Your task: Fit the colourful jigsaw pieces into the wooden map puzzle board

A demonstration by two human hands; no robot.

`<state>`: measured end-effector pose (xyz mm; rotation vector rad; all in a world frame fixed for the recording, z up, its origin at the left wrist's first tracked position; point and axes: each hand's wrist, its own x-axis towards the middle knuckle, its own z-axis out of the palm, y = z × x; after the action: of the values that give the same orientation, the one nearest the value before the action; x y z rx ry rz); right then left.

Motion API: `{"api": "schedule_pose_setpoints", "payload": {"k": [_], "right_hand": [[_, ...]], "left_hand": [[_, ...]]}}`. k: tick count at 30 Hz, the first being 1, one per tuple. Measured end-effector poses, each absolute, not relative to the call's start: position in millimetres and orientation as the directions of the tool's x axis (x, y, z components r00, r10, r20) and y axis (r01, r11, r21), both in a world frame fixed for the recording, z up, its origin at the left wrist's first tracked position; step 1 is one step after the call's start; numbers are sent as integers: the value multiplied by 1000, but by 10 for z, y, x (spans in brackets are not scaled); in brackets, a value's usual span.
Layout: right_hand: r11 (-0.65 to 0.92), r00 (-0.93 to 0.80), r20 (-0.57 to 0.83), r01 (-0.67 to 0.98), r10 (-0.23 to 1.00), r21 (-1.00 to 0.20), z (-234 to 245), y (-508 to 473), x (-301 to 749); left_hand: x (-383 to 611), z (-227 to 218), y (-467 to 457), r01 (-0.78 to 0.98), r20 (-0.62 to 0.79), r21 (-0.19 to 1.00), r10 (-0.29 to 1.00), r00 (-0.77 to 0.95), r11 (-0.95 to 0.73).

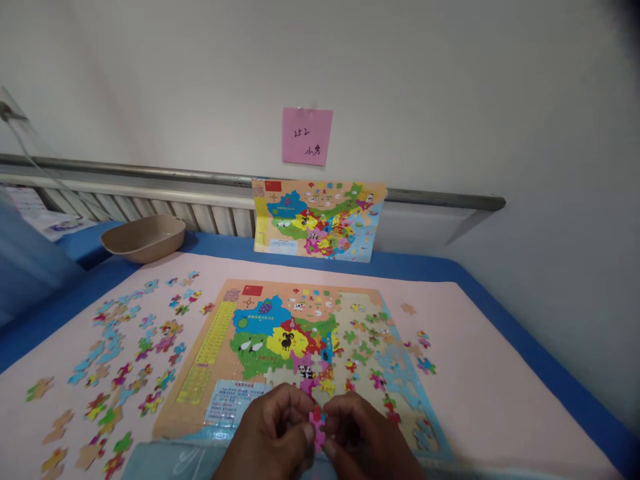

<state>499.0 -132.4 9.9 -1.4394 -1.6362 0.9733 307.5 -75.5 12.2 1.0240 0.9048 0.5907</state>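
Only two bare hands show, at the bottom centre of the frame. The left hand (273,437) and the right hand (363,440) wear no gloves, rings or watch. No sleeve reaches the wrists. The fingers (300,440) are broad, with short, plain nails and creased knuckles.

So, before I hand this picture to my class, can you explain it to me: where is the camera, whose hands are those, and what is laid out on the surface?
The camera sits on a person's head, looking down at their own bare hands. The left hand and right hand together pinch one pink puzzle piece. Beyond them lies a half-filled map puzzle board on a pink mat. Loose pieces are scattered to the left, a few to the right. A finished reference map leans on the wall, beside a beige bowl.
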Motion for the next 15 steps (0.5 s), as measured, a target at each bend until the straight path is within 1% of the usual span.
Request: {"api": "schedule_pose_setpoints", "payload": {"k": [2,5,8,10,15], "right_hand": [[176,-141,120,511,983,-841,74,-1326,5019],[300,-202,222,586,954,-753,79,-1319,5036],[386,-211,331,639,920,-665,123,-1316,5022],[411,-215,367,664,905,-624,160,-1319,5008],[413,-219,376,698,900,-584,208,-1328,4990]], "left_hand": [[3076,94,-756,20,-352,918,792,499,395],[3083,83,-756,18,-353,918,794,495,397],[3096,128,-751,23,-374,908,782,499,419],[3102,164,-748,34,-391,901,774,498,433],[3093,191,-760,50,-386,908,787,481,415]]}}
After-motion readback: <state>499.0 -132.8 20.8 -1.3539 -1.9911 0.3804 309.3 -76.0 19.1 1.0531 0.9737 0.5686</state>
